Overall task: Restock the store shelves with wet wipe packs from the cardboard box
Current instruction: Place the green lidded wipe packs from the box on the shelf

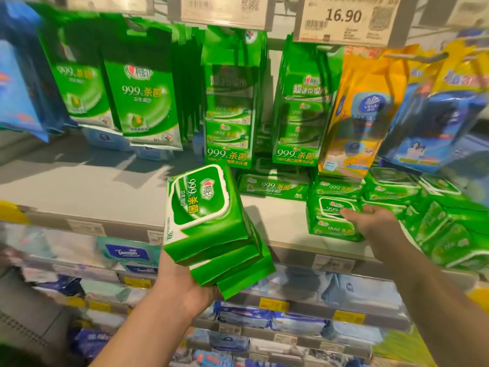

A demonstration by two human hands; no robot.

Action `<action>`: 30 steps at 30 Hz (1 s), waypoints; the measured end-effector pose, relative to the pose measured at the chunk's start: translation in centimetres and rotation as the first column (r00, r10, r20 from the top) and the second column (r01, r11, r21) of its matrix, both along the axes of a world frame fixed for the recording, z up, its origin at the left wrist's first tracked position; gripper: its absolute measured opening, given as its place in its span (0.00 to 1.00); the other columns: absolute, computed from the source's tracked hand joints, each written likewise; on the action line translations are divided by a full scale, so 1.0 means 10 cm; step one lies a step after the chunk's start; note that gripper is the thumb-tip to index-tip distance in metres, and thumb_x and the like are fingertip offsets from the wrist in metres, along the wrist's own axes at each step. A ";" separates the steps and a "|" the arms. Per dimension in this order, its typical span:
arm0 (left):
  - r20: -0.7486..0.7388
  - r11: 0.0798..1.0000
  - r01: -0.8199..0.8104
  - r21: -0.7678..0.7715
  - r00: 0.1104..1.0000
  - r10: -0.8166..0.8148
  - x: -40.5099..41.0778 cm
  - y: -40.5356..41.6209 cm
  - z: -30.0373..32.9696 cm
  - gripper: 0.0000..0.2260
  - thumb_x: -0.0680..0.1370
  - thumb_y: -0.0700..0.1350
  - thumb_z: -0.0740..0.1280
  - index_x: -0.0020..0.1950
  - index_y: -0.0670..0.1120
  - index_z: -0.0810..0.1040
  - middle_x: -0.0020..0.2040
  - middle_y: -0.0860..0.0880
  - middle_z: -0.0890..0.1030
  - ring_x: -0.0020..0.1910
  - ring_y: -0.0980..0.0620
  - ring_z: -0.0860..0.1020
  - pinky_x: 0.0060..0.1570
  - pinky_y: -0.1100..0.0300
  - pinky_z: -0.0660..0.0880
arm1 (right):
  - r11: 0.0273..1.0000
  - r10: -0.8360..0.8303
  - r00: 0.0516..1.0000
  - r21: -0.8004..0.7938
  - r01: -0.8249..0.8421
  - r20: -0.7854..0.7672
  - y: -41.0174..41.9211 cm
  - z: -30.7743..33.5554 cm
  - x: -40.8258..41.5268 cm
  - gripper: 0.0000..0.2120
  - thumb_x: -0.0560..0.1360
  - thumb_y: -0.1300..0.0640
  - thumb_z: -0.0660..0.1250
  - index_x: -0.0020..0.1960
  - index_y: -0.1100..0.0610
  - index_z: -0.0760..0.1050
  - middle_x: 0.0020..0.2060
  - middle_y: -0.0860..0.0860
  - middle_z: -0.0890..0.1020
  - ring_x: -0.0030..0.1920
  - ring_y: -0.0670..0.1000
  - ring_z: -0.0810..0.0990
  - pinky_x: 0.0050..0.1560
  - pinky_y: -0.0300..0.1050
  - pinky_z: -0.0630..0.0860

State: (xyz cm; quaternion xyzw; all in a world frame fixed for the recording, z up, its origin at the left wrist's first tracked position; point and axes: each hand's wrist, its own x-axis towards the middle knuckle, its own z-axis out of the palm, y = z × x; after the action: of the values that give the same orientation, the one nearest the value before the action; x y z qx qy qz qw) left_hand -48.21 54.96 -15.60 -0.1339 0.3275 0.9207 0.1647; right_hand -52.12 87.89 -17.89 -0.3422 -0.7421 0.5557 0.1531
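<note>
Gripping a fanned stack of green wet wipe packs [211,226] from below with the left hand [182,290], fingers curled under it, holding it near, in front of the grey shelf [87,189]. Reaching with the right hand [370,221] to the right, fingers stretched flat, touching the top of two stacked green packs [330,218] sitting on that shelf. Hanging above, further green pouches [143,102].

Left hand [182,284] fingers hidden under green pack stack [211,229]; shelf-edge price labels [333,263] blurred, unreadable.
</note>
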 end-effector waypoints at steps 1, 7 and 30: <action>-0.010 1.000 0.029 -0.001 1.000 -0.029 0.04 0.00 0.09 0.28 0.80 0.61 0.58 0.31 0.46 0.85 0.38 0.39 0.85 0.33 0.40 0.85 0.34 0.40 0.82 | 0.998 -0.010 1.000 0.069 0.009 0.011 -0.01 -0.03 0.02 0.38 0.72 0.49 0.79 0.74 0.66 0.69 0.62 0.60 0.78 0.61 0.62 0.77 0.63 0.54 0.72; -0.038 0.993 0.114 0.006 0.993 -0.114 -0.02 -0.03 0.12 0.30 0.81 0.64 0.57 0.31 0.48 0.84 0.35 0.42 0.83 0.30 0.42 0.83 0.33 0.49 0.82 | 0.824 0.138 0.935 0.562 0.075 -0.327 -0.87 0.25 0.29 0.14 0.76 0.49 0.71 0.52 0.59 0.78 0.43 0.52 0.82 0.44 0.54 0.80 0.52 0.56 0.75; -0.130 0.965 0.261 -0.007 0.957 -0.260 -0.04 0.13 -0.02 0.34 0.65 0.72 0.66 0.63 0.54 0.83 0.57 0.43 0.86 0.54 0.38 0.85 0.53 0.36 0.80 | 0.690 0.380 0.881 0.547 -0.474 0.284 -2.04 1.46 0.74 0.43 0.64 0.36 0.77 0.72 0.43 0.62 0.52 0.39 0.74 0.47 0.40 0.77 0.44 0.39 0.77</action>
State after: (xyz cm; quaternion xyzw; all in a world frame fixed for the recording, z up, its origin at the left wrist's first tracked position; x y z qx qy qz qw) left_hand -48.61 56.29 -15.78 -0.0284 0.3477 0.8994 0.2635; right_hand -44.69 67.45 -3.29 -0.1333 -0.9474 0.2838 0.0645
